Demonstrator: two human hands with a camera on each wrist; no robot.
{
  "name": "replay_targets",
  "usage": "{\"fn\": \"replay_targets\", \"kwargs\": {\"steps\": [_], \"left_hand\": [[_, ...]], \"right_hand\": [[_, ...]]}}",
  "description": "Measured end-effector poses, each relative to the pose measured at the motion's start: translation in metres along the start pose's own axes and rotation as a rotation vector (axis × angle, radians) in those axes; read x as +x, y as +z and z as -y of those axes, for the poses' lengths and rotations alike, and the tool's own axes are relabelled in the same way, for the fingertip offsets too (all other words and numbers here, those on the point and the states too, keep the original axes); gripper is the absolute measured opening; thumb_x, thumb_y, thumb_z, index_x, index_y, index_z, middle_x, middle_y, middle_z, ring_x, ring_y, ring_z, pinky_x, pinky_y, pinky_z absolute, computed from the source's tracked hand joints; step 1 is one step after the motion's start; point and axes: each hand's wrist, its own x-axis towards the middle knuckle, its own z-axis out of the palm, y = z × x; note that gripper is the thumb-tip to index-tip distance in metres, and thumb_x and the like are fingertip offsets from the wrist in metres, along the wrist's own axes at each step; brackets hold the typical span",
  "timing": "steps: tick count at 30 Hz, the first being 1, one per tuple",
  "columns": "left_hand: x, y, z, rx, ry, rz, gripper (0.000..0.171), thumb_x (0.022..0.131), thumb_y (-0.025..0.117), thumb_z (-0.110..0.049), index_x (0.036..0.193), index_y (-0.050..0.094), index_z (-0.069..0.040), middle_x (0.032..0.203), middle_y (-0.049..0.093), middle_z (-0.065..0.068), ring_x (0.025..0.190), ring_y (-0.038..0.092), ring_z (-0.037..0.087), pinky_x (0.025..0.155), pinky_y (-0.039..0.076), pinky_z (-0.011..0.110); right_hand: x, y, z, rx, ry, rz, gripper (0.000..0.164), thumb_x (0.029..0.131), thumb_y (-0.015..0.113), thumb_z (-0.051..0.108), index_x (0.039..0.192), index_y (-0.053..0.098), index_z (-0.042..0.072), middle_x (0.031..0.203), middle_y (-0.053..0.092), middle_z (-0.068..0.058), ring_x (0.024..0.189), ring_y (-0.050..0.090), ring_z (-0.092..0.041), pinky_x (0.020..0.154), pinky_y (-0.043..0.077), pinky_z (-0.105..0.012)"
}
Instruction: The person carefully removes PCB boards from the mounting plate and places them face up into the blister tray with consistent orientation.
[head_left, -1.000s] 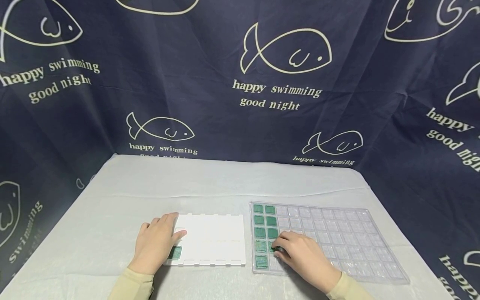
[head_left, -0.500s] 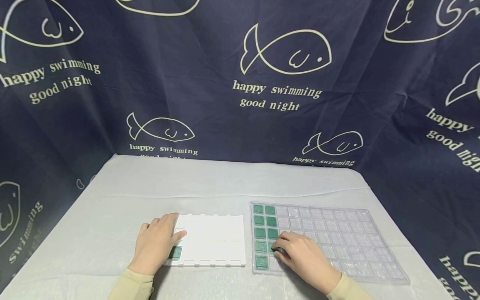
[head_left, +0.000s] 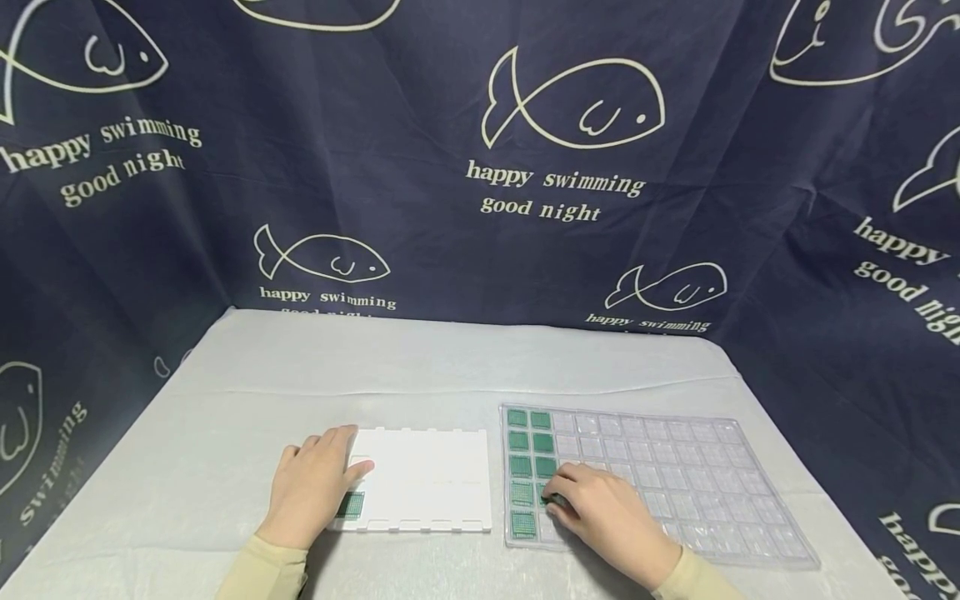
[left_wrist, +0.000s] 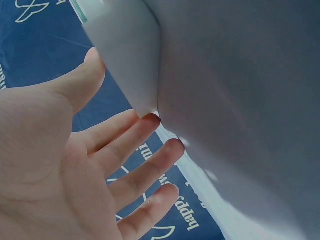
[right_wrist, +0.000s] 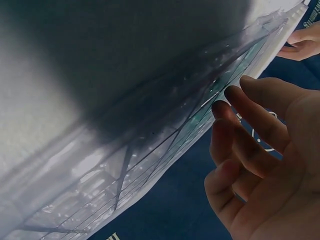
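My left hand [head_left: 313,483] rests over the left end of a flat white board [head_left: 427,479], the thumb lying on its top. In the left wrist view its fingers [left_wrist: 150,165] look fairly straight. A small green circuit board [head_left: 350,505] lies on the white board's near left corner. On the right stands a clear plastic tray [head_left: 675,546] with many cells; its two left columns hold several green circuit boards [head_left: 520,465]. My right hand [head_left: 607,512] is at the second column, with bent thumb and forefinger pinching a green circuit board [head_left: 543,493], partly hidden by the fingers.
The table has a pale cloth [head_left: 420,358] over it. A dark blue curtain [head_left: 435,150] with fish drawings and lettering surrounds the back and sides. A narrow gap separates the white board from the clear tray.
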Motion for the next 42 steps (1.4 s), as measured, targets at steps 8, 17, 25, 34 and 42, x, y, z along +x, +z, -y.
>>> {"fn": "replay_targets", "kwargs": {"steps": [8, 17, 25, 34, 42], "left_hand": [[0.001, 0.0, 0.0, 0.006, 0.011, 0.005, 0.061, 0.09, 0.075, -0.04, 0.137, 0.059, -0.003, 0.128, 0.069, 0.014, 0.111, 0.066, 0.036, 0.085, 0.043, 0.048], [0.002, -0.001, 0.001, 0.011, 0.028, 0.013, 0.061, 0.09, 0.075, -0.039, 0.136, 0.059, -0.002, 0.128, 0.069, 0.016, 0.112, 0.065, 0.037, 0.086, 0.044, 0.049], [0.009, -0.001, 0.004, 0.047, 0.062, 0.032, 0.059, 0.088, 0.076, -0.042, 0.13, 0.061, -0.003, 0.119, 0.071, 0.014, 0.105, 0.067, 0.036, 0.083, 0.048, 0.05], [0.014, -0.003, 0.009, 0.018, 0.071, 0.065, 0.056, 0.088, 0.076, -0.042, 0.127, 0.06, -0.006, 0.116, 0.071, 0.013, 0.105, 0.065, 0.035, 0.084, 0.046, 0.05], [0.018, -0.001, 0.014, -0.014, 0.079, 0.075, 0.05, 0.087, 0.077, -0.044, 0.121, 0.06, -0.011, 0.109, 0.071, 0.008, 0.096, 0.066, 0.031, 0.079, 0.046, 0.046]], "right_hand": [[0.004, -0.002, 0.005, 0.006, -0.024, -0.013, 0.012, 0.084, 0.083, 0.026, 0.092, 0.074, 0.024, 0.091, 0.069, 0.014, 0.079, 0.067, -0.004, 0.066, 0.056, -0.025], [0.016, -0.008, 0.018, -0.021, -0.071, -0.072, 0.011, 0.085, 0.082, 0.027, 0.09, 0.072, 0.025, 0.087, 0.065, 0.015, 0.077, 0.061, -0.001, 0.067, 0.054, -0.025], [0.036, -0.007, 0.043, -0.023, -0.164, -0.096, 0.011, 0.086, 0.082, 0.027, 0.092, 0.075, 0.022, 0.088, 0.069, 0.012, 0.081, 0.067, -0.005, 0.075, 0.058, -0.027], [0.067, -0.007, 0.083, -0.077, -0.301, -0.066, 0.008, 0.088, 0.078, 0.03, 0.092, 0.073, 0.025, 0.089, 0.07, 0.013, 0.075, 0.064, -0.004, 0.063, 0.047, -0.02], [0.098, -0.003, 0.117, -0.204, -0.414, -0.049, 0.011, 0.089, 0.076, 0.038, 0.092, 0.072, 0.029, 0.09, 0.07, 0.017, 0.077, 0.062, -0.001, 0.062, 0.043, -0.017]]}}
